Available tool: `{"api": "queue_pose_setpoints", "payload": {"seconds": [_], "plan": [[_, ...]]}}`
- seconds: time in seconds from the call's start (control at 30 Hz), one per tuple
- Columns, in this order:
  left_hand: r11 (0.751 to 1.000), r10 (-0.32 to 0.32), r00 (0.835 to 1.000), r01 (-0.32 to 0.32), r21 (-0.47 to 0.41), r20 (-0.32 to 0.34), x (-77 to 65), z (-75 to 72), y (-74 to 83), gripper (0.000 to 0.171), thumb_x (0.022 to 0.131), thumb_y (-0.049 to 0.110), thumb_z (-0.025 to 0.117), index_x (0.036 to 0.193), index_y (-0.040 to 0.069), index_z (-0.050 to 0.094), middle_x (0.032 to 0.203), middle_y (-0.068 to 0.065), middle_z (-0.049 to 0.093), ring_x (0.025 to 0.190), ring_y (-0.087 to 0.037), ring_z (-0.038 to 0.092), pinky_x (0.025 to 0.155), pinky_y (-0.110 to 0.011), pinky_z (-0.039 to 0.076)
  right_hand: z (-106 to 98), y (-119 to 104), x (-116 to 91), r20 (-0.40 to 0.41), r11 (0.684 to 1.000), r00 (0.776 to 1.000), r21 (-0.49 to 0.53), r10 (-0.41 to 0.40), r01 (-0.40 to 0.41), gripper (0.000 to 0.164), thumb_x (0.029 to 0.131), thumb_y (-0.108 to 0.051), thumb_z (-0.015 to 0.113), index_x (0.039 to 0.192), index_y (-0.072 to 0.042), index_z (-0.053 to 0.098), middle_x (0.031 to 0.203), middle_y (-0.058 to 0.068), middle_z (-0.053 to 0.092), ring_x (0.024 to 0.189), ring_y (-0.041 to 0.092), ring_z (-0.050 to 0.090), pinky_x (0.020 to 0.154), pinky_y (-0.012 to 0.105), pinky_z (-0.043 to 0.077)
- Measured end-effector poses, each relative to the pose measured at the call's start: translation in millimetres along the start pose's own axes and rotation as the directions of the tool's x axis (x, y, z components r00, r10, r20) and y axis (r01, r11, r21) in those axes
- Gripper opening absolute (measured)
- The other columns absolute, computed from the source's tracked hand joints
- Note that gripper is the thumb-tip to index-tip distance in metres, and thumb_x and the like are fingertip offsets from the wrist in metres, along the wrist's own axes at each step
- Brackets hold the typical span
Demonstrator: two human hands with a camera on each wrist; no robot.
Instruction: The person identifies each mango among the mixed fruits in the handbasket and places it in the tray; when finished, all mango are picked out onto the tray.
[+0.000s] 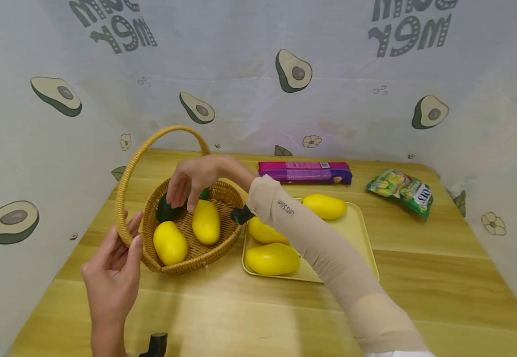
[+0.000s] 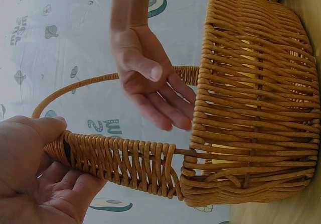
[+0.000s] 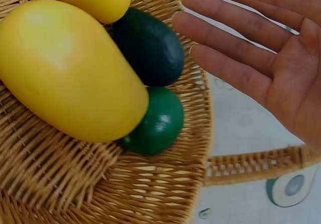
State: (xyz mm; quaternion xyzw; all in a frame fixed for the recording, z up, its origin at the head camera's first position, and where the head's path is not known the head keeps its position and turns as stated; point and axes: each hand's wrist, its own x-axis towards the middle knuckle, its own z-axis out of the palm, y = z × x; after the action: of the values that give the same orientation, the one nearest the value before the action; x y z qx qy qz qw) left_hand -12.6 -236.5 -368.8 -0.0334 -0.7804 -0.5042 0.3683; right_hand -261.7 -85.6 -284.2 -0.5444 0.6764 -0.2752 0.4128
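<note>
A wicker basket (image 1: pixel 191 265) stands on the left of the table, its arched handle (image 1: pixel 126 183) upright. My left hand (image 1: pixel 115 270) grips the handle near its base, thumb on one side and fingers on the other, as the left wrist view shows. Over the basket hovers my right hand (image 1: pixel 200 178), its fingers straight and holding nothing. Inside lie two yellow mangoes (image 1: pixel 206 222) (image 1: pixel 170 243), a dark green avocado (image 3: pixel 150 45) and a round green fruit (image 3: pixel 159 121). In the right wrist view the right hand's fingertips are close to the avocado and the basket's rim.
Right of the basket, a pale yellow tray (image 1: pixel 361 243) holds three visible yellow mangoes (image 1: pixel 272 259); my right sleeve (image 1: pixel 329 258) passes over it. Behind lies a pink and purple packet (image 1: pixel 305 172), with a green snack bag (image 1: pixel 401 191) further right. A printed cloth hangs around the table.
</note>
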Motion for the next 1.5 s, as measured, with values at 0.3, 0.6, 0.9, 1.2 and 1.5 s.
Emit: {"api": "queue_pose_setpoints", "payload": {"seconds": [0.3, 0.6, 0.9, 1.2, 1.5], "plan": [[1.000, 0.000, 1.000, 0.000, 0.012, 0.018, 0.0, 3.3, -1.6, 0.056, 0.101, -0.013, 0.065, 0.152, 0.010, 0.062, 0.137, -0.017, 0.072, 0.123, -0.006, 0.071, 0.095, -0.017, 0.059, 11, 31, 27, -0.005, 0.997, 1.000, 0.081, 0.004, -0.003, 0.051, 0.091, 0.013, 0.078, 0.141, 0.013, 0.064, 0.141, 0.024, 0.069, 0.133, 0.032, 0.066, 0.117, 0.042, 0.053], [1.000, 0.012, 1.000, -0.012, 0.010, 0.006, 0.6, 2.2, -1.3, 0.056, 0.101, -0.013, 0.065, 0.153, 0.007, 0.060, 0.137, -0.018, 0.072, 0.123, -0.006, 0.071, 0.096, -0.017, 0.058, 21, 38, 45, 0.013, 0.992, 1.000, 0.123, 0.016, -0.017, 0.055, 0.092, 0.017, 0.074, 0.146, 0.010, 0.061, 0.148, 0.023, 0.064, 0.136, 0.029, 0.064, 0.122, 0.044, 0.048], [1.000, 0.005, 1.000, -0.005, -0.002, -0.002, 0.1, 3.3, -0.4, 0.056, 0.101, -0.014, 0.065, 0.153, 0.007, 0.060, 0.136, -0.018, 0.072, 0.123, -0.008, 0.071, 0.096, -0.017, 0.058, 32, 33, 50, 0.014, 0.995, 0.995, 0.035, 0.098, -0.099, 0.055, 0.092, 0.014, 0.077, 0.145, 0.003, 0.066, 0.147, 0.014, 0.067, 0.135, 0.022, 0.065, 0.113, 0.029, 0.055], [1.000, 0.009, 1.000, -0.009, 0.006, 0.001, 0.2, 3.0, -0.3, 0.055, 0.101, -0.013, 0.065, 0.153, 0.007, 0.060, 0.137, -0.017, 0.073, 0.123, -0.007, 0.071, 0.095, -0.016, 0.058, 39, 26, 52, 0.026, 0.978, 0.984, -0.115, 0.178, -0.174, 0.067, 0.091, 0.005, 0.083, 0.153, -0.005, 0.061, 0.153, 0.009, 0.063, 0.133, 0.020, 0.065, 0.101, 0.016, 0.056], [1.000, -0.010, 1.000, 0.010, 0.005, 0.004, 0.9, 2.5, -0.7, 0.056, 0.102, -0.013, 0.064, 0.153, 0.008, 0.060, 0.137, -0.019, 0.072, 0.124, -0.008, 0.071, 0.096, -0.017, 0.058, 34, 25, 42, 0.047, 0.954, 0.980, -0.242, 0.192, -0.175, 0.068, 0.090, -0.004, 0.087, 0.153, -0.009, 0.062, 0.147, 0.010, 0.066, 0.134, 0.016, 0.061, 0.102, 0.018, 0.055]]}}
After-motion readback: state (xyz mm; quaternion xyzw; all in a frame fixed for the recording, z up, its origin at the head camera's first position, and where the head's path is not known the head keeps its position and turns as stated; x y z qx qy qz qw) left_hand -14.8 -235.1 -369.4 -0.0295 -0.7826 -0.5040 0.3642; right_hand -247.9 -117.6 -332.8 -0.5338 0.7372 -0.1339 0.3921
